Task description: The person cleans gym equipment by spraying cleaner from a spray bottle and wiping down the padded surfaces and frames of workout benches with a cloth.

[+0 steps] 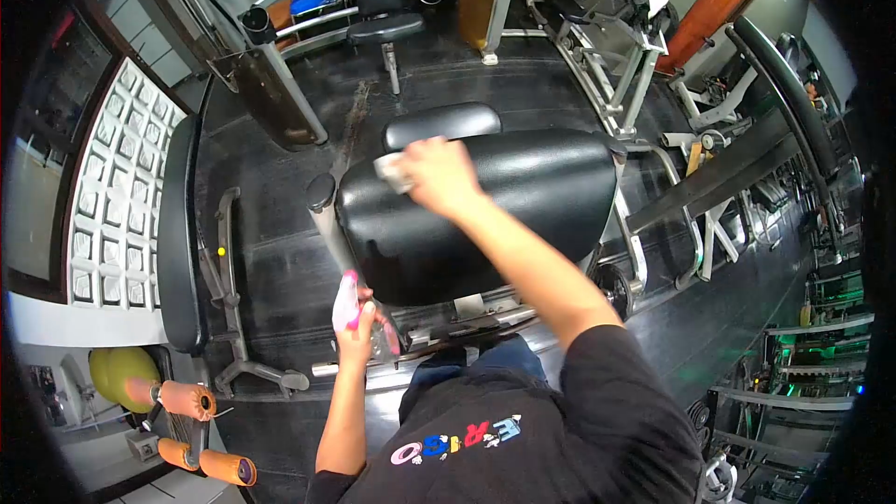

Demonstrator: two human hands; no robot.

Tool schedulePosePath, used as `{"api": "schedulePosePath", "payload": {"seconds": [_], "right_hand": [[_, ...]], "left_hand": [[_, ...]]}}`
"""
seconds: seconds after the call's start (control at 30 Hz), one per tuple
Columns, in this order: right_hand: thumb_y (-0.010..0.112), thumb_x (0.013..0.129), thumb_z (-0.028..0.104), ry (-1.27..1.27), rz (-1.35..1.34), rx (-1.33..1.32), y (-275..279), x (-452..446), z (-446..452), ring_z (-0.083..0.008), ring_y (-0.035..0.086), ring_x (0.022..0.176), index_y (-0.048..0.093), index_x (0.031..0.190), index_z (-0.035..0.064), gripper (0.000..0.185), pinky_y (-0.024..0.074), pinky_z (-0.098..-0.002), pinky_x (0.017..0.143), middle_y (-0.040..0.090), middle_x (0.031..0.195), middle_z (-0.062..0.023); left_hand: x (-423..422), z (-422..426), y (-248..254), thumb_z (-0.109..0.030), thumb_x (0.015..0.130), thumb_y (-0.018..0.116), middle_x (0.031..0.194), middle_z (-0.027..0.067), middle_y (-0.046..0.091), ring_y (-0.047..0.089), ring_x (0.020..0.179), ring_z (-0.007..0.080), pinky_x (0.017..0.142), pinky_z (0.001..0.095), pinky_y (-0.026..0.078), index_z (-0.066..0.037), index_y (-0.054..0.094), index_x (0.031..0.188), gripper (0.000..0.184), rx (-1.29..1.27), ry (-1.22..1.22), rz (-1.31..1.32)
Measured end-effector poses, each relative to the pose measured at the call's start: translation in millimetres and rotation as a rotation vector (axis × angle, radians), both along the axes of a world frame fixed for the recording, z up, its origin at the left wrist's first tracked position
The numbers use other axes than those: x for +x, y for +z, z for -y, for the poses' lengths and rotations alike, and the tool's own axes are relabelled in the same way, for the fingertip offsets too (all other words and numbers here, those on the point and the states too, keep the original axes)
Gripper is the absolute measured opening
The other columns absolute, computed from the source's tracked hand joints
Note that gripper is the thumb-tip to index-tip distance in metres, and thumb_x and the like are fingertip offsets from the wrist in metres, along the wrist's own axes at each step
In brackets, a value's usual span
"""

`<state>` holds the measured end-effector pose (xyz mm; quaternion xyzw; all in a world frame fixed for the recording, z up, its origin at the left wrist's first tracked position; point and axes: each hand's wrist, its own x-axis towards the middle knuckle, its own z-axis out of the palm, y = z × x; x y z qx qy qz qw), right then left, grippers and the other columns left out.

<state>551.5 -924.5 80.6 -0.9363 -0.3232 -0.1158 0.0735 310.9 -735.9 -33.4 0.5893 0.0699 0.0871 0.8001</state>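
A wide black padded seat [495, 210] of a gym machine lies in front of me. My right hand [434, 173] is closed round a pale cloth [392, 172] at the pad's upper left part. Left of the pad's near edge, my left hand [357, 327] is wrapped round a pink and white spray bottle [347, 303], whose lower part is partly hidden by my fingers. A smaller black pad [442, 125] sits just beyond the large one.
A long black bench [180, 233] stands at the left, with orange foam rollers [227, 467] at the lower left. Ahead is a black seat [385, 28]. Metal machine frames [644, 84] stand at the right. A weight plate [611, 287] is near the pad's right end.
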Motion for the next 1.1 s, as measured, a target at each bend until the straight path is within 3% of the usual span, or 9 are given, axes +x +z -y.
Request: {"api": "schedulePosePath", "payload": {"seconds": [0.07, 0.2, 0.23, 0.43, 0.5, 0.6, 0.83, 0.97, 1.1], "right_hand": [[0.067, 0.075, 0.019, -0.22, 0.05, 0.077, -8, 21, 76, -0.0287, 0.063, 0.094, 0.072, 0.095, 0.0188, 0.02, 0.0512, -0.0443, 0.073, 0.065, 0.098, -0.0082], [0.065, 0.08, 0.021, -0.772, 0.078, -0.047, -7, 35, 238, -0.0312, 0.061, 0.099, 0.069, 0.106, 0.0174, 0.027, 0.0514, -0.0466, 0.083, 0.063, 0.108, -0.0065], [0.064, 0.081, 0.021, -0.812, 0.121, 0.015, -13, 32, 265, -0.0337, 0.06, 0.1, 0.068, 0.106, 0.0168, 0.026, 0.0506, -0.0456, 0.085, 0.062, 0.109, -0.0069], [0.063, 0.09, 0.018, -0.708, 0.217, 0.488, -73, -35, 277, -0.0365, 0.057, 0.102, 0.063, 0.109, 0.0021, 0.025, 0.0458, -0.0416, 0.09, 0.057, 0.107, -0.0178], [0.062, 0.093, 0.018, -0.655, 0.141, 0.668, -83, -65, 266, -0.0357, 0.057, 0.101, 0.062, 0.109, -0.0015, 0.025, 0.0448, -0.0392, 0.091, 0.056, 0.106, -0.0192], [0.06, 0.096, 0.023, -0.798, -0.16, 0.916, -86, -96, 275, -0.0296, 0.059, 0.102, 0.063, 0.113, -0.0016, 0.031, 0.0443, -0.0357, 0.092, 0.06, 0.107, -0.0167], [0.059, 0.097, 0.036, -1.002, -0.344, 1.398, -76, -143, 347, -0.0176, 0.06, 0.095, 0.061, 0.119, -0.0004, 0.042, 0.0469, -0.0305, 0.083, 0.066, 0.104, -0.0084], [0.062, 0.09, 0.051, -1.116, -0.436, 1.816, -97, -165, 367, -0.0264, 0.059, 0.11, 0.038, 0.14, 0.0005, 0.075, 0.0498, -0.0399, 0.091, 0.053, 0.13, -0.0168], [0.059, 0.095, 0.04, -1.134, -0.697, 1.619, -131, -208, 339, -0.0234, 0.053, 0.118, 0.049, 0.133, 0.001, 0.055, 0.0408, -0.0378, 0.1, 0.057, 0.128, -0.0126]], "left_hand": [[-19, -5, 7, -0.011, 0.093, 0.061, 0.103, 0.0076, 0.057, 0.058, 0.064, 0.0115, 0.061, 0.0275, 0.051, 0.002, 0.04, 0.14, 0.054, 0.182, 0.055, -0.072], [-49, 1, 11, -0.009, 0.093, 0.06, 0.098, 0.0063, 0.058, 0.059, 0.063, 0.0118, 0.059, 0.0275, 0.05, 0.002, 0.052, 0.118, 0.028, 0.08, 0.068, -0.181], [-56, 0, -13, -0.007, 0.093, 0.06, 0.101, 0.0066, 0.058, 0.059, 0.063, 0.0112, 0.059, 0.0273, 0.051, 0.002, 0.05, 0.126, 0.035, 0.114, 0.071, -0.183], [-39, 50, -8, -0.013, 0.09, 0.065, 0.108, 0.0069, 0.058, 0.058, 0.067, 0.0091, 0.062, 0.0258, 0.052, -0.002, 0.042, 0.142, 0.057, 0.064, -0.057, -0.214], [-18, 74, 19, -0.015, 0.09, 0.066, 0.088, 0.0044, 0.062, 0.059, 0.066, 0.0094, 0.062, 0.0272, 0.051, -0.001, 0.054, 0.129, 0.043, 0.074, -0.089, -0.188], [14, 99, 40, -0.017, 0.091, 0.067, 0.072, 0.0004, 0.059, 0.059, 0.063, 0.009, 0.06, 0.0257, 0.048, 0.0, 0.06, 0.112, 0.028, 0.07, -0.218, -0.151], [54, 153, 68, -0.016, 0.092, 0.065, 0.071, 0.0008, 0.059, 0.058, 0.06, 0.0097, 0.059, 0.0258, 0.048, 0.0, 0.059, 0.12, 0.033, 0.083, -0.319, -0.106], [54, 193, 69, -0.022, 0.096, 0.061, 0.065, 0.0017, 0.059, 0.06, 0.059, 0.0114, 0.058, 0.0275, 0.049, -0.001, 0.061, 0.111, 0.026, 0.126, -0.404, -0.199], [52, 236, 68, -0.022, 0.094, 0.063, 0.065, 0.0019, 0.061, 0.06, 0.059, 0.0109, 0.058, 0.028, 0.049, -0.003, 0.065, 0.097, 0.019, 0.19, -0.444, -0.24]]}}
